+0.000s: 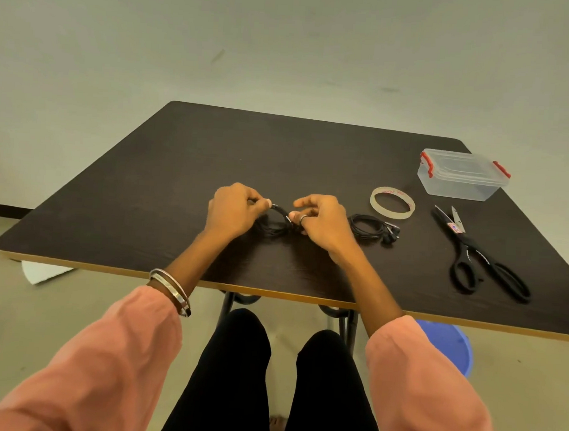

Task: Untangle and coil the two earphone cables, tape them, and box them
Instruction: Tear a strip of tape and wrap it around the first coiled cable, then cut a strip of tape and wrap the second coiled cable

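Observation:
A coiled black earphone cable [277, 223] is held just above the dark table [146, 188] between both hands. My left hand [232, 209] pinches its left side. My right hand [322, 219] grips its right side, with the forefinger raised. A second black earphone cable [373, 228] lies coiled on the table just right of my right hand. A roll of clear tape [392, 207] lies flat beyond it. A clear plastic box [461, 173] with red clips stands closed at the far right. Whether tape is on either coil cannot be seen.
Black-handled scissors [479, 255] lie slightly open at the right, near the table's front edge. A blue stool [448, 342] stands under the table at the right. My knees are below the front edge.

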`<state>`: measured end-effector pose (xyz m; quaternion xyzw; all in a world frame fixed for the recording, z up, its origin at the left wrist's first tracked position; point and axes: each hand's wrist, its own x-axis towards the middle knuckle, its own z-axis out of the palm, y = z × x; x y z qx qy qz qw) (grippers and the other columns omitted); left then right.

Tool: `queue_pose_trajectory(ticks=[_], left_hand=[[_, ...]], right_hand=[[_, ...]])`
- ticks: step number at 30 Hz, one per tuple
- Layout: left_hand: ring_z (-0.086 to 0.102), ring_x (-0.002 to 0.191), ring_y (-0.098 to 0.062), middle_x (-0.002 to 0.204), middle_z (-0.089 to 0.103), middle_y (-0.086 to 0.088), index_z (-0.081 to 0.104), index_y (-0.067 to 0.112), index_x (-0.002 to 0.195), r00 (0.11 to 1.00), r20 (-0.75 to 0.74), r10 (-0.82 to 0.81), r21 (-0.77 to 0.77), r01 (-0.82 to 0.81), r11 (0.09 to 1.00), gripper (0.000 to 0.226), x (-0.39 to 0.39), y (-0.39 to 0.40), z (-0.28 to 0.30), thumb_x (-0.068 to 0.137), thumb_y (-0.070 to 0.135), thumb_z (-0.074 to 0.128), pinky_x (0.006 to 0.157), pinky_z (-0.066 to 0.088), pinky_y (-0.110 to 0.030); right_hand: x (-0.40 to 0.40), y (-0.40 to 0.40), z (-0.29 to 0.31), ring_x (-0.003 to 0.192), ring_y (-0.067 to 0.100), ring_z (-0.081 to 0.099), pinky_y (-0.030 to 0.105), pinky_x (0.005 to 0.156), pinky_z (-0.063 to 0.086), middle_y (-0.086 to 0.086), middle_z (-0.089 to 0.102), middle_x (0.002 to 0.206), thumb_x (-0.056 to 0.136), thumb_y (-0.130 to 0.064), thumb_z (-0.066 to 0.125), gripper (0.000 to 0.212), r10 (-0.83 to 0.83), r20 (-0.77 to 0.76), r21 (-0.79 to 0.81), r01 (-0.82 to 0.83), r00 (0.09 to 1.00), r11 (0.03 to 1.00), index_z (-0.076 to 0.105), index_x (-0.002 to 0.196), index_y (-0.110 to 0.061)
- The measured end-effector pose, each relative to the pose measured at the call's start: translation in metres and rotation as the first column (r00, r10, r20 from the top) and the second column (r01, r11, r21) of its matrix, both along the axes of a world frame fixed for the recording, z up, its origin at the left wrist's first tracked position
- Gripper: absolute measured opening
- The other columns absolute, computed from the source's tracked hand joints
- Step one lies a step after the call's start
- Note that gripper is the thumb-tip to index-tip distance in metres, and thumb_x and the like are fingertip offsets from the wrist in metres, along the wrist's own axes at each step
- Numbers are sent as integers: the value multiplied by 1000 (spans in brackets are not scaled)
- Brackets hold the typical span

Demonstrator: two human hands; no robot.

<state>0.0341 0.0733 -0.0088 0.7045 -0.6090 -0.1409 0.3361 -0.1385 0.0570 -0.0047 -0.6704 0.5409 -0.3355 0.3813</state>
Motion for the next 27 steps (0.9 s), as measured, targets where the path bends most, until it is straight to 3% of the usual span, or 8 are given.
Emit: queue_pose_trajectory(ticks=[5, 9, 12, 14, 17, 22, 25, 27], left_hand=[[63, 98, -21, 89, 74, 4, 75, 31, 96, 974, 186, 126, -33, -122, 992, 17, 1, 0, -11, 87, 41, 65, 87, 49, -46], [63, 97, -21, 86, 72, 3, 74, 28, 96, 979, 70, 190, -29, -189, 982, 19, -4, -4, -10, 88, 42, 63, 89, 45, -46], [63, 98, -25, 91, 72, 0, 74, 27, 94, 980, 30, 195, -115, -191, 975, 22, -14, -5, -2, 88, 43, 62, 87, 48, -48], [64, 93, -22, 89, 72, 0, 75, 24, 91, 994, -10, 110, -190, -110, 976, 18, -26, -5, 6, 89, 36, 63, 83, 51, -44], [63, 81, -15, 86, 70, 1, 76, 20, 91, 997, -59, -43, -281, 25, 959, 13, -53, -8, 17, 88, 26, 65, 80, 53, -35], [56, 75, -7, 87, 70, 0, 75, 16, 100, 970, -62, -236, -255, 213, 943, 15, -99, -16, 26, 89, 17, 64, 75, 44, -19], [60, 82, -5, 96, 73, -1, 74, 14, 104, 952, -76, -298, -217, 276, 937, 17, -120, -24, 25, 89, 14, 64, 82, 47, -18], [62, 86, -6, 98, 74, -2, 73, 13, 105, 944, -84, -319, -192, 299, 935, 18, -130, -29, 24, 90, 14, 64, 86, 49, -20]], right_hand=[[4, 6, 0, 71, 2, 56, 5, 58, 36, -4, 65, 81, 92, -26, 62, 19, -35, -152, -220, 1, 988, 975, 72, 95, -11], [-8, 8, 6, 71, 6, 57, 10, 59, 39, 2, 68, 82, 93, -30, 59, 24, -35, -198, -255, -17, 980, 967, 72, 94, -10], [-27, 4, 16, 74, 15, 63, 26, 67, 49, 5, 71, 82, 91, -27, 62, 20, -91, -127, -274, 54, 988, 960, 73, 89, -11], [-47, -2, 24, 75, 17, 64, 33, 73, 52, 5, 72, 80, 90, -24, 63, 18, -142, -72, -274, 117, 987, 955, 73, 87, -9], [-85, -13, 34, 81, 13, 65, 26, 80, 51, 3, 72, 87, 90, -10, 60, 13, -212, -65, -276, 186, 975, 943, 73, 89, -9], [-154, -37, 38, 96, 21, 64, 18, 87, 43, 14, 70, 107, 86, 15, 46, 35, -337, -332, -336, 224, 881, 915, 69, 106, -2], [-182, -54, 29, 112, 29, 57, 41, 102, 43, 8, 65, 119, 84, 10, 57, 42, -228, -580, -264, 84, 782, 961, 68, 114, -17], [-187, -63, 24, 112, 31, 53, 51, 100, 41, 5, 64, 121, 81, 5, 65, 44, -147, -685, -205, 5, 714, 979, 69, 111, -28]])
